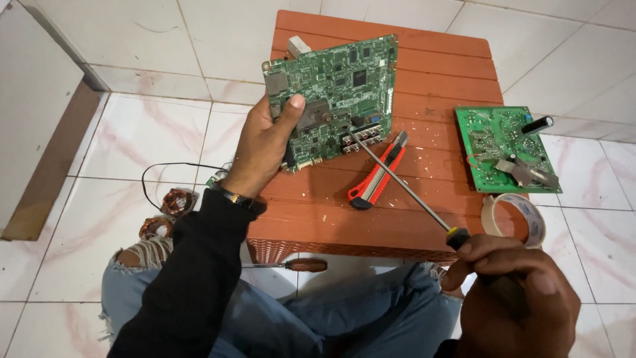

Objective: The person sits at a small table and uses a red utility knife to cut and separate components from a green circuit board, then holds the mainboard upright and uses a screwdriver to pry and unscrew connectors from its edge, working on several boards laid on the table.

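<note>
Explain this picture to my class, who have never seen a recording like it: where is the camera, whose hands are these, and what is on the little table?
The single picture comes from a camera worn on a person's head, looking down at their own hands and lap. The left hand holds up a green circuit board, thumb on its face. The right hand grips a long screwdriver, whose tip touches the board. On the orange table lie a red utility knife, a second green board and a roll of tape. Another screwdriver with a wooden handle and copper coils lie on the tiled floor.
</note>
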